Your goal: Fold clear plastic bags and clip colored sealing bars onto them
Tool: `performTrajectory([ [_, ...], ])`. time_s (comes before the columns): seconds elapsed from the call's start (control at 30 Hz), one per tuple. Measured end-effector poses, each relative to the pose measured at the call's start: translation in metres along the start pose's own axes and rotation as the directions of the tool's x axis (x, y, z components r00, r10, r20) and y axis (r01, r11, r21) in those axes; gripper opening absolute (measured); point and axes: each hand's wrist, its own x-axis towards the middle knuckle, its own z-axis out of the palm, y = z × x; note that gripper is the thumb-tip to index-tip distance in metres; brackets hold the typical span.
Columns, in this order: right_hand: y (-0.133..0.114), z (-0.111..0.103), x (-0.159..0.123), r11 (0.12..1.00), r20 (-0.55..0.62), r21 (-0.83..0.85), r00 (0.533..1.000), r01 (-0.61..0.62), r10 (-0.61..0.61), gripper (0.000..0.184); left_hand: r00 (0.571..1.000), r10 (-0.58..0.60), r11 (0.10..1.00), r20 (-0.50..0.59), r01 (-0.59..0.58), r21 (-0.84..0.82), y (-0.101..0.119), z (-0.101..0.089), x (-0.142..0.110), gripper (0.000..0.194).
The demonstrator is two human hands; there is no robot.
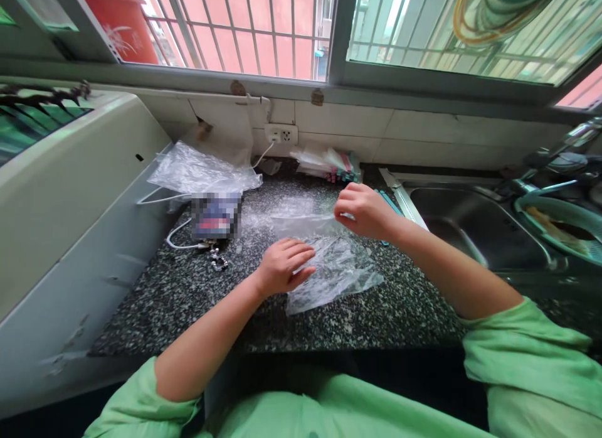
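— So, how far has the work come on this speckled black-and-white stone counter [399, 315]?

— Partway, by the look of it. At the centre of the frame, 1 crinkled, clear plastic bag [338, 275] lies spread on the stone, with a thin, hazy plastic film [301, 223] just above it. Whether they are 1 piece or 2, I cannot tell.

— And the grip?

— The person's left hand [288, 266] is palm down at the bag's left side, fingers loosely extended, grasping nothing visible. The right hand [362, 207], right of centre, has its fingertips drawn together, apparently pinching the film's right edge.

— What is done, and what is left?

— The bag is laid out, but creases cross it and no contents show, so its handling seems unfinished. At upper centre, a flat pile of clear packets with pink and blue ends [324, 165] sits near the tiled wall [329, 127], apart from the hands. Slim teal strips [389, 202] lie right of centre, partly hidden by the right forearm. Finished pieces cannot be counted.
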Motion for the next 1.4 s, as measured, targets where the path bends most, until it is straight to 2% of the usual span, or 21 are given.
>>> performTrajectory([
  [0.03,-0.007,0.000,-0.010,1.000,-0.010,-0.007,1.000,-0.008,0.008,0.025,0.987,0.004,1.000,-0.161,-0.003,0.008,-0.001,-0.009,-0.004,0.026],
  [0.1,-0.020,0.003,-0.030,1.000,-0.023,-0.010,1.000,-0.017,0.017,0.030,0.890,-0.084,0.995,-0.449,0.096,0.004,-0.005,-0.023,-0.011,0.020],
  [0.13,-0.026,0.005,-0.040,1.000,-0.022,-0.007,1.000,-0.022,0.022,0.030,0.832,-0.155,0.985,-0.533,0.170,-0.021,-0.007,-0.027,-0.013,0.019],
  [0.2,-0.037,0.011,-0.059,1.000,-0.038,0.001,0.999,-0.026,0.026,0.030,0.755,-0.307,0.947,-0.580,0.304,-0.105,-0.013,-0.031,-0.014,0.020],
  [0.23,-0.042,0.014,-0.068,1.000,-0.046,-0.001,0.999,-0.023,0.023,0.029,0.740,-0.369,0.925,-0.562,0.351,-0.145,-0.016,-0.031,-0.013,0.021],
  [0.3,-0.051,0.023,-0.083,1.000,-0.065,-0.005,0.998,-0.002,0.002,0.028,0.747,-0.448,0.893,-0.491,0.402,-0.203,-0.021,-0.028,-0.010,0.022],
  [0.4,-0.061,0.037,-0.099,1.000,-0.072,0.002,0.997,0.028,-0.027,0.025,0.805,-0.463,0.886,-0.371,0.409,-0.218,-0.022,-0.022,-0.004,0.022],
  [0.53,-0.069,0.049,-0.109,0.998,-0.017,-0.015,0.998,0.059,-0.059,0.024,0.931,-0.316,0.943,-0.183,0.285,-0.173,-0.015,-0.019,0.000,0.020],
  [0.63,-0.069,0.045,-0.110,0.995,0.051,0.018,0.994,0.093,-0.094,0.021,0.981,-0.187,0.974,-0.047,0.178,-0.142,-0.009,-0.016,0.003,0.020],
  [0.73,-0.063,0.036,-0.101,0.992,0.032,0.108,0.997,0.065,-0.069,0.024,0.989,-0.147,0.984,0.006,0.146,-0.102,-0.005,-0.010,0.004,0.020],
  [0.87,-0.053,0.042,-0.072,0.990,-0.074,0.104,0.992,-0.097,0.105,0.025,0.991,-0.128,0.991,0.038,0.129,-0.033,-0.004,-0.001,0.004,0.017],
  [0.93,-0.050,0.055,-0.055,0.988,-0.040,0.062,0.989,-0.141,0.144,0.023,0.988,-0.122,0.992,0.089,0.123,-0.005,-0.004,0.003,0.002,0.018],
  [1.03,-0.047,0.076,-0.041,0.986,0.081,-0.019,0.983,-0.166,0.167,0.021,0.970,-0.123,0.992,0.210,0.123,0.015,-0.004,0.006,-0.004,0.021],
  [1.1,-0.043,0.086,-0.043,0.983,0.137,-0.054,0.974,-0.175,0.181,0.022,0.949,-0.132,0.991,0.286,0.134,0.013,-0.004,0.006,-0.006,0.021],
  [1.17,-0.035,0.090,-0.052,0.980,0.146,-0.067,0.970,-0.187,0.195,0.024,0.933,-0.138,0.989,0.334,0.145,0.002,-0.004,0.006,-0.007,0.021],
  [1.27,-0.019,0.089,-0.070,0.970,0.115,-0.083,0.965,-0.228,0.237,0.025,0.922,-0.147,0.987,0.359,0.160,-0.007,-0.003,0.004,-0.006,0.022],
  [1.4,-0.001,0.081,-0.085,0.930,0.052,-0.105,0.932,-0.353,0.360,0.021,0.920,-0.156,0.984,0.360,0.176,-0.022,-0.001,0.001,-0.005,0.024],
])
